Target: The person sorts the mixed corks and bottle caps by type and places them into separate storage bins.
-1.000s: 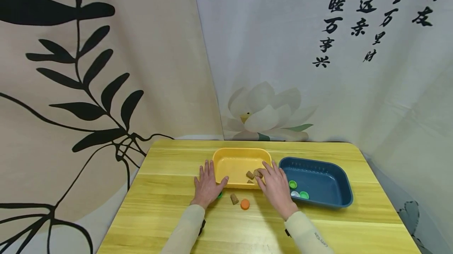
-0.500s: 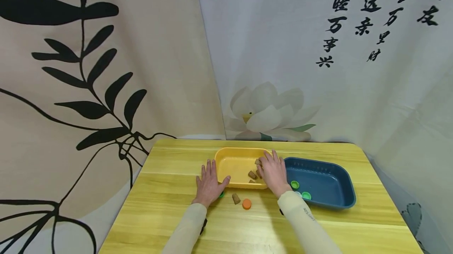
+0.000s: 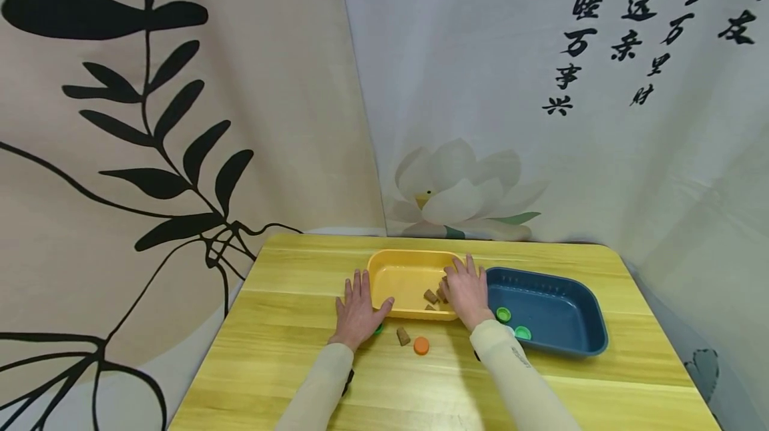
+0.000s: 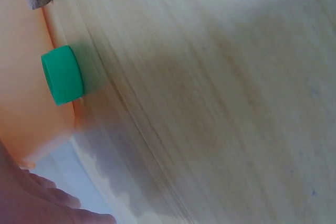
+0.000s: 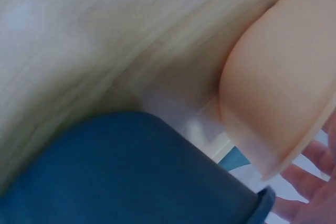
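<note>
My left hand (image 3: 357,314) lies with fingers spread against the left end of the yellow tray (image 3: 384,314). A green bottle cap (image 4: 65,74) stands on edge by the tray's outer wall below that hand. My right hand (image 3: 467,292) reaches over the tray's right end, with its fingertips at the corks inside. One cork (image 3: 445,279) shows right at these fingertips; whether they pinch it is hidden. Another cork (image 3: 430,297) lies further left in the tray. In the right wrist view, some fingers (image 5: 307,182) extend outside the tray's wall.
A blue tray (image 3: 559,344) stands to the right, holding green caps (image 3: 503,315) and a partly hidden white one. On the table (image 3: 420,391) in front of the yellow tray lie a cork (image 3: 403,336) and an orange cap (image 3: 421,345). A printed curtain hangs behind.
My right hand has moved further into the yellow tray's right end. A cork now shows by its fingertips, higher in the tray than before. The left hand keeps its place.
</note>
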`<state>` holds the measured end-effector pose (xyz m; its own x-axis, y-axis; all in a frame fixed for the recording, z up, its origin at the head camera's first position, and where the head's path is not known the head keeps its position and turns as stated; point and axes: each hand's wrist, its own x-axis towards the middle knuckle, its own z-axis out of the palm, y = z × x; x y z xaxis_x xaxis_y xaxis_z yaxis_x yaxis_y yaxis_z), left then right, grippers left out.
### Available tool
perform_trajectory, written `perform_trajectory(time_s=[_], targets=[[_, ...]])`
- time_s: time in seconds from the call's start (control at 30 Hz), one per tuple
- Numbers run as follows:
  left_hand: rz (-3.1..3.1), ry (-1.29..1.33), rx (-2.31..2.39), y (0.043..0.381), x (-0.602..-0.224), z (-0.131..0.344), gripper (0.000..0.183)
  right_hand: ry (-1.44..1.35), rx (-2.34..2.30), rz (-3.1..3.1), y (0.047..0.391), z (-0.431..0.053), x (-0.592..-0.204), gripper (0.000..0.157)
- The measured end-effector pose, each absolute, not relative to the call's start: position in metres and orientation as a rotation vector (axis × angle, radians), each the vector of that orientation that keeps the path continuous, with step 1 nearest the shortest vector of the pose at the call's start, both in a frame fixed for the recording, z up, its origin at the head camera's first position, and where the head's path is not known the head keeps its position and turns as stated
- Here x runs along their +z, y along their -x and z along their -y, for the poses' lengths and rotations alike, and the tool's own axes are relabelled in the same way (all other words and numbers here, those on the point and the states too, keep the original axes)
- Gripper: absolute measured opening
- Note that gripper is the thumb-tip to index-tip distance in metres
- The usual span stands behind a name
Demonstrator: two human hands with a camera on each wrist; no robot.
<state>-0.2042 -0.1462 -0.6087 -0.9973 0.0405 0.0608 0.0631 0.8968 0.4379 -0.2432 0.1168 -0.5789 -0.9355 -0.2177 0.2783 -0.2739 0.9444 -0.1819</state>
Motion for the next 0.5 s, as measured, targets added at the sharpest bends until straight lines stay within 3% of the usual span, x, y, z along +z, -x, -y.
perform_trajectory(time_s=[0.5], targets=[[3.021, 0.08, -0.717, 0.206, -0.61, 0.146, 0.102, -0.356, 0.466, 2.741, 0.183, -0.129, -0.584, 0.059]])
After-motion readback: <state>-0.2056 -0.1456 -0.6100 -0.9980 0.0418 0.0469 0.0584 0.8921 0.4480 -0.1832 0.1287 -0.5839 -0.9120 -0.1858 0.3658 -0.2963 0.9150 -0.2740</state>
